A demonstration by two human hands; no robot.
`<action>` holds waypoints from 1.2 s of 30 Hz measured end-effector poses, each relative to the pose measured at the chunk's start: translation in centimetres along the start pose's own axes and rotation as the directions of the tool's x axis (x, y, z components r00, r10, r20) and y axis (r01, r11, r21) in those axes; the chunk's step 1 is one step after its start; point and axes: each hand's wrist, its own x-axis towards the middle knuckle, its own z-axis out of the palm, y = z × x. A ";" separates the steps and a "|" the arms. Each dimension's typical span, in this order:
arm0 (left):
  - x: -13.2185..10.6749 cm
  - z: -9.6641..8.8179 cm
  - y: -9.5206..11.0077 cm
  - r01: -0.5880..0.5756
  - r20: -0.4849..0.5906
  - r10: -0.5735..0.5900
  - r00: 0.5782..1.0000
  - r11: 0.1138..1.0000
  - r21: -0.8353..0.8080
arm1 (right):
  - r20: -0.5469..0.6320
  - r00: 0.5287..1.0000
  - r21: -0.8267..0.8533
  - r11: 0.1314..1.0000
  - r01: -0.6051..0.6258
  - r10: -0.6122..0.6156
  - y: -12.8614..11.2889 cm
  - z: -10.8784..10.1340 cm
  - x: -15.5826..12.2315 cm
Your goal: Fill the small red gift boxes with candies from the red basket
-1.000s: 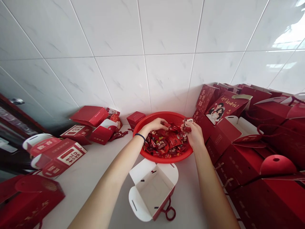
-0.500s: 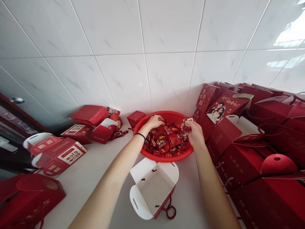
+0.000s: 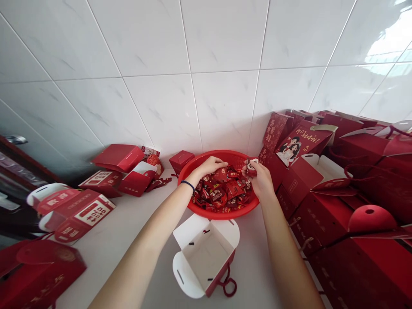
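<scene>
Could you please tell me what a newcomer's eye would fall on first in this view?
Probably the round, bright red plastic basket, mid-view, full of glossy red wrapped packets, with the person's left hand over it and the right hand holding a red-and-white packet at its right side. Nearer the viewer sits an open red cardboard box with a white inside. Red cardboard boxes crowd the right side, one printed with a cartoon couple.

A pale bench [image 3: 112,236] carries a red basket [image 3: 222,214], an open, white-lined box [image 3: 207,257] set just in front of it. Red cartons [image 3: 77,214] cluster at left, a small red box [image 3: 181,161] sits beside the basket's far-left rim, and stacked boxes [image 3: 317,219] crowd the right side.
</scene>
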 end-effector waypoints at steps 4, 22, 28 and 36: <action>-0.1 0.3 0.7 -0.100 -0.003 0.100 0.995 0.986 -0.136 | 0.012 1.000 0.008 1.000 -0.022 0.022 0.0 0.1 0.0; -2.4 3.8 5.1 -0.733 -0.004 0.878 0.479 0.402 0.548 | 0.158 0.981 0.106 0.986 -0.131 0.114 0.3 -0.4 0.6; -3.5 3.5 4.9 -0.794 -0.040 0.821 0.569 0.562 0.232 | 0.118 0.992 0.136 0.989 -0.051 0.035 0.2 -0.4 0.6; -1.5 -2.4 2.3 -0.004 -0.166 0.069 0.984 0.931 0.366 | -0.012 0.997 0.131 0.988 -0.079 0.081 0.0 -0.1 0.3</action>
